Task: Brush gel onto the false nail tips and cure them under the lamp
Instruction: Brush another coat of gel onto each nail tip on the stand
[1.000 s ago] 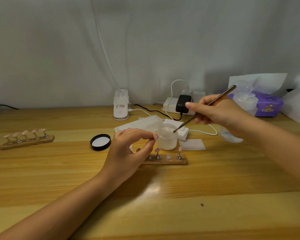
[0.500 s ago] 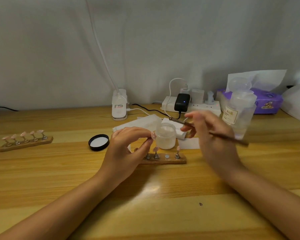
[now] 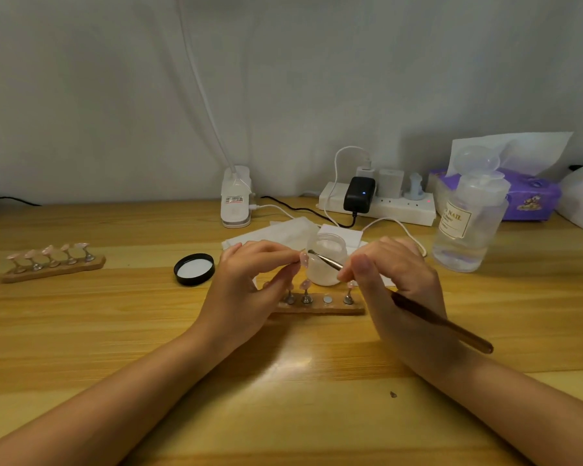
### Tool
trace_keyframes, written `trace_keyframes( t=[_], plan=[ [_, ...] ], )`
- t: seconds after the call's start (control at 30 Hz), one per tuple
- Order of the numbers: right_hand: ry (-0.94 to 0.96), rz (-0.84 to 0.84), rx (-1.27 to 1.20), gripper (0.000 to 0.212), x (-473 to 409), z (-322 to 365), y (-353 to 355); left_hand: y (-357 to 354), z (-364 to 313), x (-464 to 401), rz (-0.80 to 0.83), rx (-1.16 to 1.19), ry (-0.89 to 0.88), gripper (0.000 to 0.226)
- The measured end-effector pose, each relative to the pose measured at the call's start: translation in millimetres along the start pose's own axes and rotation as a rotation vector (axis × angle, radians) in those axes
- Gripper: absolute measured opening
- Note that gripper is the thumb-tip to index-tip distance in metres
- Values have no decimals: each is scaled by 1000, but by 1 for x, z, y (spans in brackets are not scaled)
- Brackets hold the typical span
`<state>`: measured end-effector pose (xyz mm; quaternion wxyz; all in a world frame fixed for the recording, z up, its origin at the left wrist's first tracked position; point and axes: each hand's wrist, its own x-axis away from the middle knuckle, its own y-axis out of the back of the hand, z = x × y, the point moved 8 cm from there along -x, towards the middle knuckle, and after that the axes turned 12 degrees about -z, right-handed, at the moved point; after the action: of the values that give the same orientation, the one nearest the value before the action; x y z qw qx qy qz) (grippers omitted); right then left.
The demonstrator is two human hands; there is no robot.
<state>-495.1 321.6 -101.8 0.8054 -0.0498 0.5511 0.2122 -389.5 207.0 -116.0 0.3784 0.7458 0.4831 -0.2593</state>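
Pinching a nail tip [image 3: 304, 259], the left hand [image 3: 249, 287] meets the right hand's [image 3: 394, 284] gripped brush [image 3: 327, 261].

hands [image 3: 317, 290], brush [image 3: 418, 314] on nail tip [image 3: 304, 258]

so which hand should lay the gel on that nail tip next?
Right hand: it grips the brush, bristles almost at the nail tip pinched by the left hand.

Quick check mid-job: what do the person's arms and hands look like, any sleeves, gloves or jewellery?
Both forearms are bare to the frame edge: no sleeves show. The left hand and right hand wear no gloves, and no rings, watch or bracelets show. The one clearly visible fingernail, on the right hand, is short and looks unpainted.
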Motion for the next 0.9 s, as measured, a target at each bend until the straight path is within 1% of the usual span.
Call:
trace_keyframes(
  t=[0.1,0.2,0.33,0.5,0.63,0.7,0.9],
  plan=[
    [64,1,23,54,1,3,-3,0,-2,0,-5,-10,-3,32],
    [77,15,29,53,3,2,-4,0,-2,0,-7,-13,-1,27],
    [35,18,-25,54,5,0,-1,-1,-1,0,3,-7,17,29],
    [-30,-4,-41,53,4,-5,0,-1,1,1,6,-17,19,22],
    [12,34,-8,52,4,-2,-5,-1,0,1,5,-24,15,16],
    [19,48,-15,51,4,-1,-7,-1,0,1,1,-14,21,18],
    [-22,1,-77,57,6,-5,1,-1,-1,0,5,-15,37,20]
  ],
)
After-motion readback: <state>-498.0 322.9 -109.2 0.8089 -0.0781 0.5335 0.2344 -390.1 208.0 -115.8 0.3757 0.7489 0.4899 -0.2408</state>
